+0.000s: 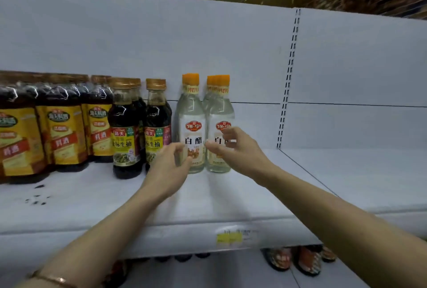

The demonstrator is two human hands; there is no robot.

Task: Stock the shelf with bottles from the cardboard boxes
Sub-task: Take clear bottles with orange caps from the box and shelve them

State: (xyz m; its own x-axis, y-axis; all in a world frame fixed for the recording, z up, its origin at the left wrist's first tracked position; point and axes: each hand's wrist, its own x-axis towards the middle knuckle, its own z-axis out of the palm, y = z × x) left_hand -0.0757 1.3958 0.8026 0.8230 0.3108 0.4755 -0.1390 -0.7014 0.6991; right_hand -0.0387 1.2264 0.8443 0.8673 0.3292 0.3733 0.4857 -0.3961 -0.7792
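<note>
Both hands are up at the white shelf (pixel 231 197), in front of two clear white-vinegar bottles with orange caps. The left hand (pixel 169 167) sits just before the left vinegar bottle (pixel 191 125), its fingers (pixel 179 149) loosely curved beside the lower label; motion blur there makes it hard to say whether they touch the glass, and they do not seem to be wrapped round it. The right hand (pixel 238 146) hovers in front of the right vinegar bottle (pixel 219 123), its fingers (pixel 227 134) half curled and spread across the label, the thumb pointing toward the gap between the two bottles; again no firm grip shows. More orange caps (pixel 218 79) stand behind the right bottle, so a short row is already forming beyond the fingertips. To the far side of the left fingers stand dark soy sauce bottles (pixel 126 130) and, further along, yellow-labelled cooking wine bottles (pixel 62 125), all upright. On the far side of the right fingers the shelf runs bare to the slotted upright (pixel 287 79) and on past it. Judged from this, stocking is only partly done: a few vinegar bottles are placed and being squared up, and a long stretch of shelf is left to fill. No cardboard boxes are in view.
</note>
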